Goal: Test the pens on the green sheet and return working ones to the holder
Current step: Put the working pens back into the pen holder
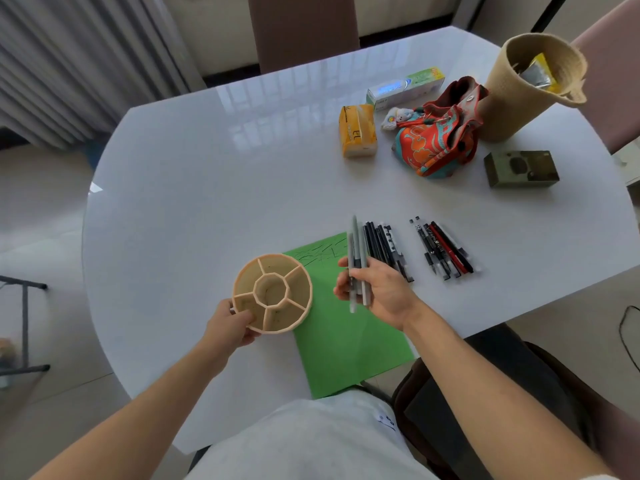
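My left hand [231, 325] grips the near-left rim of a round beige pen holder [272, 292] with several empty compartments. The holder overlaps the left edge of the green sheet [346, 341], which carries black scribbles at its far end. My right hand [377, 289] holds a few grey pens [356, 261] in a bunch above the sheet, just right of the holder. A row of black pens [384, 245] lies on the table beyond my right hand. A second group of black and red pens [445, 251] lies further right.
At the far right of the white table [207, 185] stand a woven basket [526, 88], a colourful pouch [440, 140], a yellow tissue pack [358, 135], a toothpaste box [405, 88] and an olive box [521, 168]. Chairs stand at the far side and at the right.
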A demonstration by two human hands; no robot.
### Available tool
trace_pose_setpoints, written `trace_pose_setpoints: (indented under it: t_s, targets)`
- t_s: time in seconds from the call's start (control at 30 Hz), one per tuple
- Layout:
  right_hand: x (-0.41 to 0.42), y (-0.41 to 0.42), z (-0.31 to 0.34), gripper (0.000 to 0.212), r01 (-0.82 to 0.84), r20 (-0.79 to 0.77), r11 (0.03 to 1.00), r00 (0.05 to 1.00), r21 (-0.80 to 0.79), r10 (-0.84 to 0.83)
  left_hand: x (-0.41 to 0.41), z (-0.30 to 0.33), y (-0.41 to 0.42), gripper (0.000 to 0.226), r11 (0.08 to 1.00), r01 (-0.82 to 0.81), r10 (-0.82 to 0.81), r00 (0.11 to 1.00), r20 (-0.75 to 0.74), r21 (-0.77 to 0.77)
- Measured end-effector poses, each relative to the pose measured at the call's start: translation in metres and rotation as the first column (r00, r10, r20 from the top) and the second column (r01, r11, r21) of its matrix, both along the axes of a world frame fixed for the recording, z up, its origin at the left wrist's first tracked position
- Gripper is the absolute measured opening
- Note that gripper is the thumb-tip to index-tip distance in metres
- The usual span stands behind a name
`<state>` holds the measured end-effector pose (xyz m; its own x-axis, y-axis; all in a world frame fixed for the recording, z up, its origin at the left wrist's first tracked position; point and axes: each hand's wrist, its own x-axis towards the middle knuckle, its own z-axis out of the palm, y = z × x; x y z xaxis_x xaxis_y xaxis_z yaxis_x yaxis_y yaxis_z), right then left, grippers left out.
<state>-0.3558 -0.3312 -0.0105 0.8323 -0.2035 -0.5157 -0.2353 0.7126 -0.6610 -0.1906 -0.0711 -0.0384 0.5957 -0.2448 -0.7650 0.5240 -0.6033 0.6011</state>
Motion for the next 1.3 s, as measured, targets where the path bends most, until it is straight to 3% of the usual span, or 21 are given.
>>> trace_pose_setpoints:
  t_s: [0.17,0.47,0.57,0.93,1.0,1.1,1.3]
  targets:
    - [0.031,0.025,0.007,0.022,0.041,0.094,0.999,0.995,0.029,-0.044,-0.002,0.009,-0.001,0.031,1.0,0.01,-0.01,1.0,0.021,-0.001]
    - [0.073,0.063,0.003,0.022,0.196,0.043,0.951,0.981,-0.241,-0.191,-0.002,0.009,0.001,0.03,1.0,0.03,-0.03,0.999,0.032,-0.001]
    - [0.073,0.071,-0.001,0.024,0.197,0.03,0.903,0.979,-0.382,-0.201,-0.001,0.007,0.0,0.028,0.999,0.032,-0.032,0.999,0.029,0.003]
    - [0.051,0.057,-0.005,0.021,0.178,-0.002,0.799,0.976,-0.574,-0.218,0.005,-0.009,0.001,0.025,1.0,0.023,-0.022,0.999,0.041,-0.02]
    - [0.041,0.033,-0.014,0.016,0.163,-0.086,0.721,0.951,-0.674,-0.296,0.006,-0.01,0.001,0.026,0.999,0.03,-0.029,0.998,0.053,-0.019]
    - [0.02,-0.008,-0.031,0.013,-0.018,-0.259,0.498,0.87,-0.867,-0.42,0.008,-0.011,0.001,0.028,0.998,0.059,-0.059,0.996,0.067,-0.005]
    - [0.008,-0.052,-0.053,0.012,-0.353,-0.449,0.289,0.793,-0.89,-0.412,0.012,-0.013,0.001,0.027,0.996,0.095,-0.095,0.993,0.067,0.003]
